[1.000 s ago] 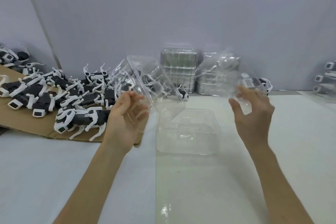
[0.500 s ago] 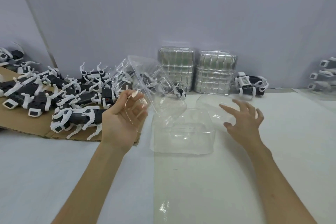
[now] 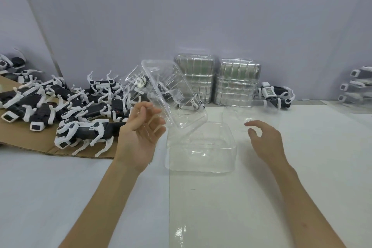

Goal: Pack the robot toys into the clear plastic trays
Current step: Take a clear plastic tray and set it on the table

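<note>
Compared with 1 second ago, the right hand (image 3: 265, 141) no longer holds a tray up at the right of the frame. It now hovers low over the white table (image 3: 80, 187) at centre right, fingers loose and gripping nothing. A thin clear tray (image 3: 235, 115) lies on the table just behind it. The left hand (image 3: 138, 137), at centre left, keeps its thumb and fingers curled round the lower left edge of a tilted clear tray (image 3: 175, 94).

Along the grey wall behind stand 2 stacks of clear trays (image 3: 193, 78), with 1 robot toy (image 3: 275, 95) to their right. A pile of black-and-white robot toys (image 3: 60, 106) lies on brown cardboard (image 3: 30, 143) at the left, partly seen through the raised tray.

The tilted tray's long axis runs from upper left down to lower right (which face is hollow, I cannot tell). Its lower corner hangs over a deep clear tray (image 3: 201, 147) lying flat at the centre, long side across the frame.
</note>
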`<state>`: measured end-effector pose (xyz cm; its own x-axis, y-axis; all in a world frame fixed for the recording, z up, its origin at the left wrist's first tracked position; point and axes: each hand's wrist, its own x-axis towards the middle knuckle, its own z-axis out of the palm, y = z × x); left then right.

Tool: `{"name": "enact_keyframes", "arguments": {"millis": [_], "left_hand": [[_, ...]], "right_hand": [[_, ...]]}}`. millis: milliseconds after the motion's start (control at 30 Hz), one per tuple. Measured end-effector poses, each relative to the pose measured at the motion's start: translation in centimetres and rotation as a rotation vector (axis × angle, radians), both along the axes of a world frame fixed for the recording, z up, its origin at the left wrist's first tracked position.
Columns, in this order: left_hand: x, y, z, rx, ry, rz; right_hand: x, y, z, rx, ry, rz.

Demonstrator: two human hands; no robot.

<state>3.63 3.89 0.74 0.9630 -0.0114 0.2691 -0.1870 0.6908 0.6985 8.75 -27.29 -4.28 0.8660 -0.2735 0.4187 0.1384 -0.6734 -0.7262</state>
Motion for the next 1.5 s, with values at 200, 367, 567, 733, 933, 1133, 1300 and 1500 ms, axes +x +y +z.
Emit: {"name": "enact_keyframes", "arguments": {"millis": [200,367,567,733,933,1133,1300,1500], "left_hand": [[0.1,-0.5,-0.3,-0.001,-0.031,-0.087],[0.3,-1.1,-0.7,0.015,-0.074,-0.166],[0.4,-1.7,-1.1,0.324,-0.112,-0.051],[1.0,-2.6,-1.9,0.715,-0.089,0.320],[1.5,-2.1,-3.8,1.431,-0.096,0.467],[1.6,-2.3,-4.1,1.349,0.031,0.334],[1.8,-2.4,-4.4,1.355,0.048,0.340],[1.8,-2.5,-4.4,1.338,0.067,0.348]], "right_hand": [[-2.1,4.4,2.6,0.187,-0.285,0.178],[-3.7,7.3,3.0,0.274,-0.327,0.450],[-3.3,7.9,3.2,0.475,-0.317,0.453],[-3.0,6.5,4.0,0.641,-0.402,0.260],[-1.5,2.5,4.6,0.825,-0.419,-0.021],[6.0,-4.2,9.3,0.679,-0.179,-0.149],[9.6,-7.3,13.2,0.286,0.033,-0.373],[5.3,1.3,11.3,0.121,-0.225,0.200]]}}
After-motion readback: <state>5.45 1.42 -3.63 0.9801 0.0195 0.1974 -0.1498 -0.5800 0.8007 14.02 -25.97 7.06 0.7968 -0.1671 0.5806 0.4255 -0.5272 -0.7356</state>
